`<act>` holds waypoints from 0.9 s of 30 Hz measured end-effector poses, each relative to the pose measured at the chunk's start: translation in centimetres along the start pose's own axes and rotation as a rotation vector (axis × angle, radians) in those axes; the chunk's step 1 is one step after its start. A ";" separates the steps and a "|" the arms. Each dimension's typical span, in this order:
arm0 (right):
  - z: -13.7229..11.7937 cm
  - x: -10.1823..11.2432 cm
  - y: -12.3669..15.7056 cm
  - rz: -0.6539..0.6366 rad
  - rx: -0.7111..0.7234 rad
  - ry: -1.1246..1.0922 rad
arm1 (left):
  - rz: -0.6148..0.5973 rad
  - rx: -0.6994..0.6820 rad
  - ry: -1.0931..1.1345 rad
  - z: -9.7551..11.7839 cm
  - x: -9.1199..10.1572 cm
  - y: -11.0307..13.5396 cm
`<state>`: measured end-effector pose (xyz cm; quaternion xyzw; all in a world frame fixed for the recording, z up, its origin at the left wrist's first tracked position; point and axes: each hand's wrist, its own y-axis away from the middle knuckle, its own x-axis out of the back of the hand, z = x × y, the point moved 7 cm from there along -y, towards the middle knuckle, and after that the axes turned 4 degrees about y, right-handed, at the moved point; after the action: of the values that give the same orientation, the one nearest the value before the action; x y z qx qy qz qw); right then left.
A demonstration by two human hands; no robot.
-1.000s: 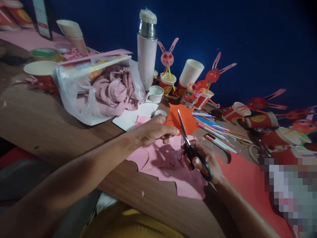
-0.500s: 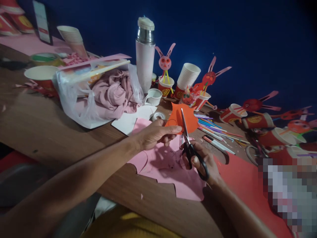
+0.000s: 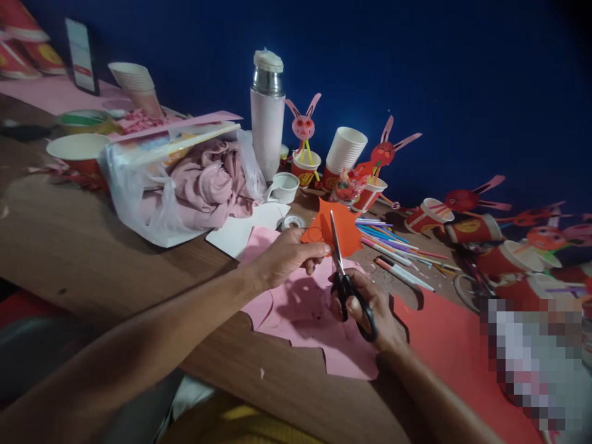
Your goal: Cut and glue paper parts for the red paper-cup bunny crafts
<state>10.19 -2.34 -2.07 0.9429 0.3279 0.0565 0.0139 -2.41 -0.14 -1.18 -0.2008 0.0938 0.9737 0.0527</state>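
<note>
My left hand (image 3: 296,253) pinches a jagged piece of orange paper (image 3: 348,232) at its left side, thumb on top. Circles are drawn on that paper near the thumb. In my right hand (image 3: 370,302) is a pair of scissors (image 3: 341,271) with black handles, fingers through the loops. Its blades lie across the orange paper, pointing up and away from me, close together. Below both hands, pink paper (image 3: 305,327) with cut edges rests on the wooden table (image 3: 176,283). A red sheet (image 3: 444,345) lies under my right forearm.
A plastic bag (image 3: 139,216) with pink cloth stands left of a white flask (image 3: 267,123). Behind my hands are a mug (image 3: 283,188), a tape roll (image 3: 293,222), stacked paper cups (image 3: 346,151) and pens (image 3: 402,271). Several paper-cup rabbit figures (image 3: 303,127) line the back and right.
The view has shifted slightly, so the table things sit a little lower and further left. Both hands keep their holds, and the orange paper has turned slightly.
</note>
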 end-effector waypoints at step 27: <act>0.3 -0.1 0.1 -0.029 -0.042 0.011 | -0.023 0.140 0.029 0.0 0.4 0.1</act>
<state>10.18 -2.44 -2.34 0.9372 0.3405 0.0683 0.0327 -2.81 -0.22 -1.36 -0.2115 0.1598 0.9612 0.0767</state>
